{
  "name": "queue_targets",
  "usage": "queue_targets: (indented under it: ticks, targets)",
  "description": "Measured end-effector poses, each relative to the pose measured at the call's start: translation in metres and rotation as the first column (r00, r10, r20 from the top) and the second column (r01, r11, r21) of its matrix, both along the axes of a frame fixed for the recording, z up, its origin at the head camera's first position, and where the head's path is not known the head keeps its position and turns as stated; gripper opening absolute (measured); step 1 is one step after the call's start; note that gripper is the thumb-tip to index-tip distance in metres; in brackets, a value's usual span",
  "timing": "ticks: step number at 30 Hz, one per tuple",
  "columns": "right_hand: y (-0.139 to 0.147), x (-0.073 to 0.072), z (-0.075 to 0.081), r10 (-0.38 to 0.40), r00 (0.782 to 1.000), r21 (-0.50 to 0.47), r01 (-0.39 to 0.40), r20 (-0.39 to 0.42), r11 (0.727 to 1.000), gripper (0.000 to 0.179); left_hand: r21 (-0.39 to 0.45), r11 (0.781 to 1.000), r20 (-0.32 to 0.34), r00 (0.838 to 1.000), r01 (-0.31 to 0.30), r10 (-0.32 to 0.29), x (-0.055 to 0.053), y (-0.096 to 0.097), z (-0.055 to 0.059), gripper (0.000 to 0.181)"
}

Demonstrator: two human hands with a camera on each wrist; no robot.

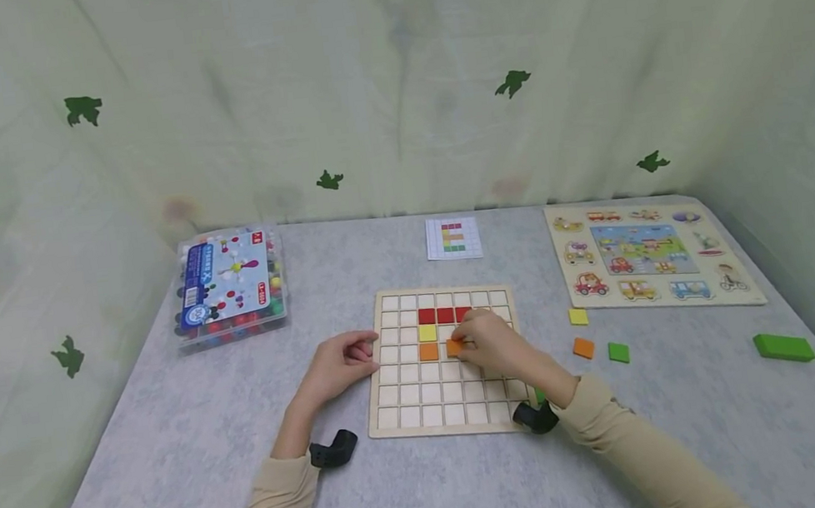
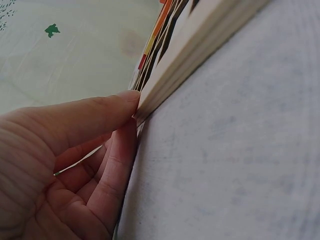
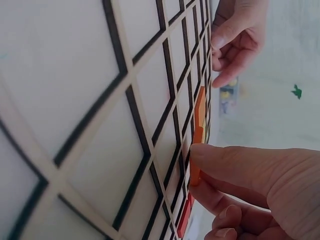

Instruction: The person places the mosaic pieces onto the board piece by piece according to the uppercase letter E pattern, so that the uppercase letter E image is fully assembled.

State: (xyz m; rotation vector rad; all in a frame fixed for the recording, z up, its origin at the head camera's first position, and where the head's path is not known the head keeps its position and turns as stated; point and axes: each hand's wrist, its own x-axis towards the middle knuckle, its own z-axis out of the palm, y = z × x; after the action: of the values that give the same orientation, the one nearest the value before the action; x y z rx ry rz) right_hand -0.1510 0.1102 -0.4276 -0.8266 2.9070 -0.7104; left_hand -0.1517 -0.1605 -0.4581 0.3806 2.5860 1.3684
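Orange, the tile (image 1: pixel 453 348) the right hand (image 1: pixel 491 342) pinches is just beside a matching square (image 1: pixel 429 352), toward the right edge of the table (image 1: pixel 435 494); the left hand (image 1: pixel 333 367), gripping nothing, touches the board (image 1: pixel 435 430).

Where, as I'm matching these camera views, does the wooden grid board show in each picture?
Head: the grid board lies below centre, the left hand at its left edge.
Left wrist: its edge slants from the top down to that hand, left of centre.
Right wrist: it fills the left side, steeply foreshortened.
Shared landmark: the left hand, beside the board in all three.
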Motion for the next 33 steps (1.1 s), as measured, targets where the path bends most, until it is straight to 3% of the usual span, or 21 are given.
queue_targets:
  ticks: [6,20,33]
  targets:
    - [-0.002,0.000,-0.003,-0.010,0.999,0.010,0.010,0.032,1.000,0.016,-0.003,1.000,0.001,1.000,-0.004,0.004,0.001,0.000,0.001,0.042]
    - [-0.007,-0.002,-0.003,0.036,0.999,0.003,-0.036,0.006,0.999,0.019,-0.010,1.000,0.001,1.000,-0.007,0.007,0.000,0.000,0.001,0.042]
    - [0.026,0.011,0.002,-0.109,0.994,0.008,0.109,-0.008,0.994,0.020,0.005,1.000,-0.013,1.000,0.002,-0.002,0.000,0.000,0.000,0.043]
